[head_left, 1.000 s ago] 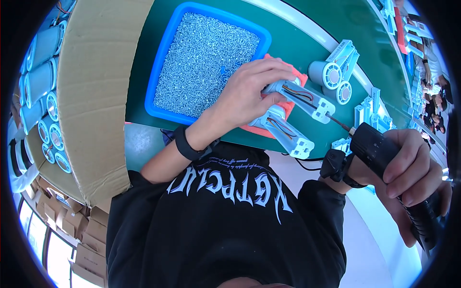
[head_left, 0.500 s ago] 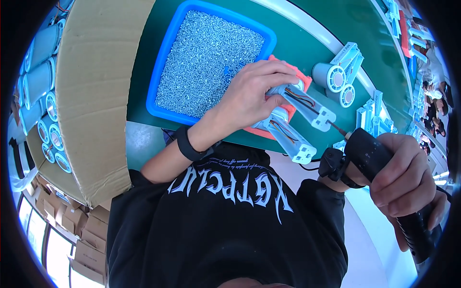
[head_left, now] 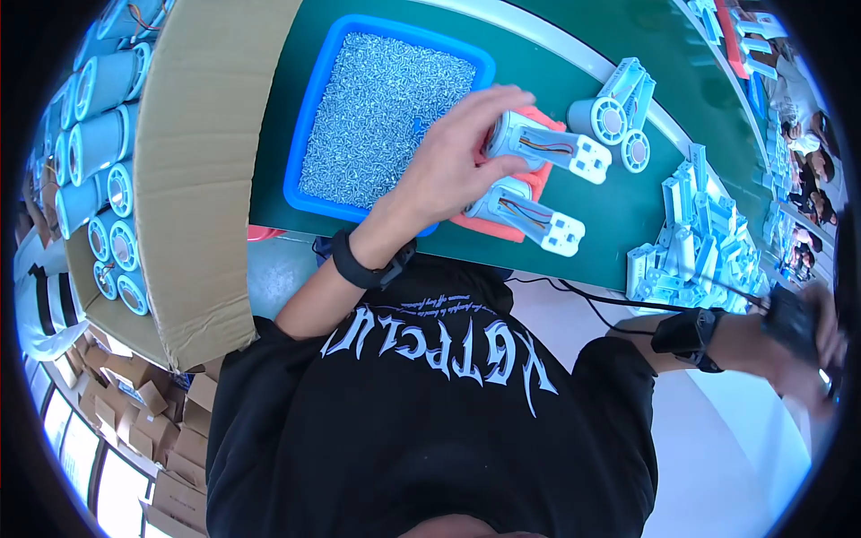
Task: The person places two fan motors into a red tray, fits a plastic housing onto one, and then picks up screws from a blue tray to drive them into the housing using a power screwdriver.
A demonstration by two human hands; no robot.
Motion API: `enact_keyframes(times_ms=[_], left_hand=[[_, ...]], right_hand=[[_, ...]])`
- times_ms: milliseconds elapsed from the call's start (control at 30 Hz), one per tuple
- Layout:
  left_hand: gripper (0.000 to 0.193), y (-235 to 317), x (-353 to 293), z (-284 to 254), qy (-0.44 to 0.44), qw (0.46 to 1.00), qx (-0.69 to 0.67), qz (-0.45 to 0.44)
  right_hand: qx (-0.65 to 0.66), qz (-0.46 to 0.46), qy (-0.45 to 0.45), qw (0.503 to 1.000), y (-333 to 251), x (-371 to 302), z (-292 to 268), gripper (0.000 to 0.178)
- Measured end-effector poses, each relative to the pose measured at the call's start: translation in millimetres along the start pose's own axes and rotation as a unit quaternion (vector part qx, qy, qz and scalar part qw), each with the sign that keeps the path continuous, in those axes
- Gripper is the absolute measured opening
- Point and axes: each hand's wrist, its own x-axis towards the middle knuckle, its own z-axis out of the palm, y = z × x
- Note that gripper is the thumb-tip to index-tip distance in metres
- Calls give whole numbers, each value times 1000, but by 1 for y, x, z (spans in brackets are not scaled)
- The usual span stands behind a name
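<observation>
My left hand (head_left: 453, 148) is wrapped round the wide end of a pale blue handheld fan housing (head_left: 547, 143), thumb on the near side. Its open handle shows coloured wires inside and points to the right. A second, similar fan housing (head_left: 529, 215) lies just nearer to me, untouched. Both rest on a red cloth (head_left: 502, 229) on the bench. Far out to the right, my right hand (head_left: 812, 345) is closed round a black electric screwdriver (head_left: 789, 318); both are smeared by motion, and the screwdriver is away from the housings.
Left of the cloth stands a blue tray (head_left: 300, 152) full of small screws (head_left: 386, 117). A cardboard box (head_left: 211, 179) holding several fan bodies (head_left: 99, 148) is at the far left. Assembled-looking fans (head_left: 605, 117) and a heap of pale blue parts (head_left: 695, 242) lie on the green bench (head_left: 538, 45).
My right hand has swung the screwdriver away from the held housing, out to the right. The housing has turned so its open, wired side faces up more; my left hand keeps hold of it.
</observation>
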Motion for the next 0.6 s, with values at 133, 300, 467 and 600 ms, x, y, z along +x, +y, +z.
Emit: enact_keyframes(times_ms=[133,300,467,600], left_hand=[[46,8,-1,-44,-171,973,84,132],[42,34,-4,-27,-219,906,276,236],[49,-6,-13,-13,-217,962,131,101],[44,-10,-22,-19,-117,961,-202,-149]], right_hand=[[61,288,11,956,49,-45,-21,37],[-274,490,-147,815,137,-141,7,39],[-262,457,-97,844,165,-177,-3,36],[-235,466,-111,845,172,-187,-13,45]])
